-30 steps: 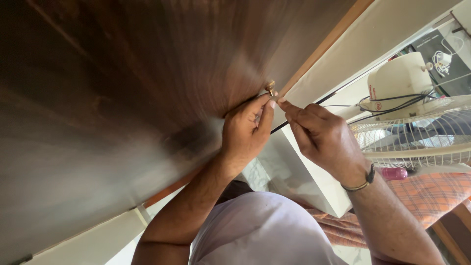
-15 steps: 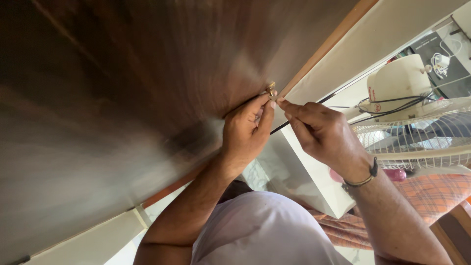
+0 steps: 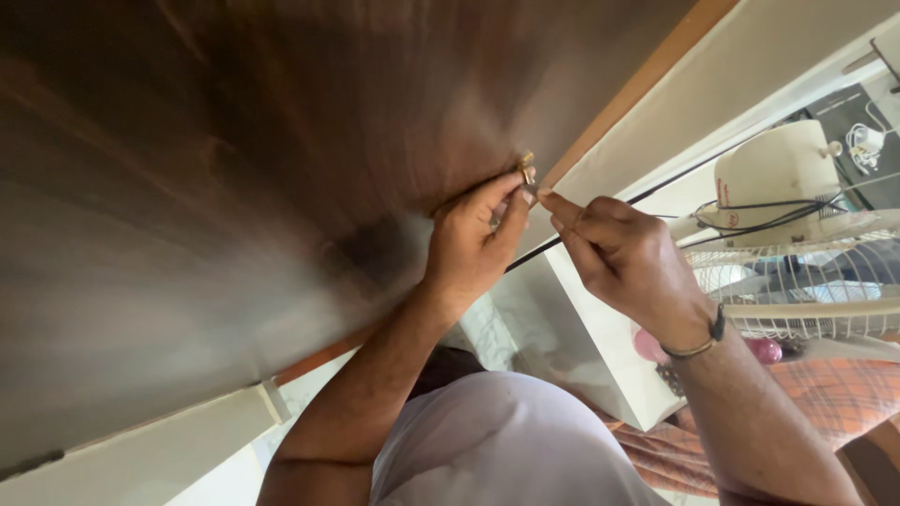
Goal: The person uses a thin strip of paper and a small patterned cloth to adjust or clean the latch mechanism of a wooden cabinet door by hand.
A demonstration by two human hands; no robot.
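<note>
My left hand (image 3: 469, 248) is pressed against the dark wood panel (image 3: 281, 169), its thumb and forefinger pinched together on a small brass fitting (image 3: 527, 171) that sits close to the panel's orange-edged right side. My right hand (image 3: 623, 262) is just beside it, fingers closed tight on a thin black wire (image 3: 656, 195) or slim tool shaft; its near end passes behind my left hand and its far end runs off to the right toward the fan. I cannot tell whether the tip of it touches the fitting, because my fingertips cover that spot.

As I judge it, the work is in its middle: the fitting is already placed on the panel and held there, but both hands are on it, so it does not look fastened or released yet. What is left seems to be securing it and letting go.

No open container shows here. To the right stands a white fan (image 3: 797, 272) with a wire grille and black cords draped over its body. Near me lie 1 white cloth (image 3: 506, 440) and an orange checked fabric (image 3: 806, 412). A white frame (image 3: 675, 141) borders the panel on the far right.
</note>
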